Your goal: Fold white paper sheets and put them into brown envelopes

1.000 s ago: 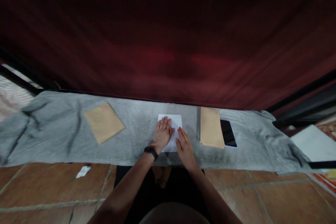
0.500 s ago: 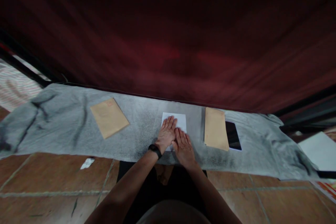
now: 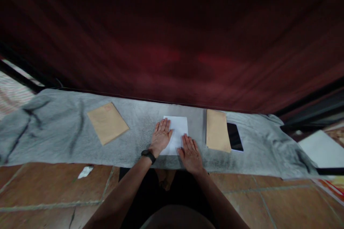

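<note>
A white sheet of paper [image 3: 177,128] lies on a grey cloth [image 3: 53,139] spread over the floor. My left hand [image 3: 160,136], with a black band at the wrist, lies flat with fingers stretched out on the sheet's left edge. My right hand [image 3: 190,151] rests flat, fingers spread, on the sheet's lower right corner. Neither hand holds anything.
A brown envelope [image 3: 107,122] lies to the left on the cloth. Another brown envelope [image 3: 217,130] lies right of the sheet, with a dark phone [image 3: 234,136] beside it. A dark red curtain [image 3: 172,43] hangs behind. A paper scrap [image 3: 85,171] sits on the tiled floor.
My hands were pressed together over the sheet's lower part; they have now slid apart, the left one to the left edge and the right one to the lower right corner.
</note>
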Available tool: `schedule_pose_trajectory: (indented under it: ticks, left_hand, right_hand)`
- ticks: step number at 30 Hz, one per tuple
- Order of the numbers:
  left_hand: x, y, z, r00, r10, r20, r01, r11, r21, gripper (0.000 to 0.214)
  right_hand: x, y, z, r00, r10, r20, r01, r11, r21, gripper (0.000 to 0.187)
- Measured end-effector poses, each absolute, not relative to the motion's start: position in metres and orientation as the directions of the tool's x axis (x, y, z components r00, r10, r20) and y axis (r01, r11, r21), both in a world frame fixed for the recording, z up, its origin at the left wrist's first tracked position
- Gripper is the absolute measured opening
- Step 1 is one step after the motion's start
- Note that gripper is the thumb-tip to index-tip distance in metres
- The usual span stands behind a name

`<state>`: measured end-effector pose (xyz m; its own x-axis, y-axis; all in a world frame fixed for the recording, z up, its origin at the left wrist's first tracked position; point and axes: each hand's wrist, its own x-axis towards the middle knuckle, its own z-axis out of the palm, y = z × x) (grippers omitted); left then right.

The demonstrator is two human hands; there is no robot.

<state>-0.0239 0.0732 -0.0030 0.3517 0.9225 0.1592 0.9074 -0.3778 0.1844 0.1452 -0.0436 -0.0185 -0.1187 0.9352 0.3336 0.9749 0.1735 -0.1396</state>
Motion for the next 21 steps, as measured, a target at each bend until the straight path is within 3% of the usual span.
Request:
schedule_pose_trajectory:
  ticks: [7, 12, 16, 21]
  left_hand:
    - [-0.045, 0.068, -0.006, 0.243, 0.946, 0.215, 0.936, -0.287, 0.205, 0.059]
    - [-0.05, 0.047, -0.009, 0.173, 0.96, 0.22, 0.925, -0.235, 0.3, 0.054]
    - [-0.054, 0.024, -0.01, 0.278, 0.945, 0.173, 0.866, -0.325, 0.381, 0.056]
    - [-0.07, 0.005, -0.006, 0.465, 0.879, 0.105, 0.813, -0.47, 0.344, 0.067]
  right_hand:
    - [0.149, -0.049, -0.018, -0.094, 0.93, 0.354, 0.977, 0.155, -0.147, 0.057]
    - [0.149, -0.049, -0.017, -0.08, 0.937, 0.34, 0.971, 0.151, -0.185, 0.057]
    - [0.148, -0.049, -0.017, -0.077, 0.936, 0.342, 0.964, 0.158, -0.216, 0.059]
    - [0.15, -0.051, -0.015, -0.088, 0.934, 0.345, 0.957, 0.175, -0.23, 0.059]
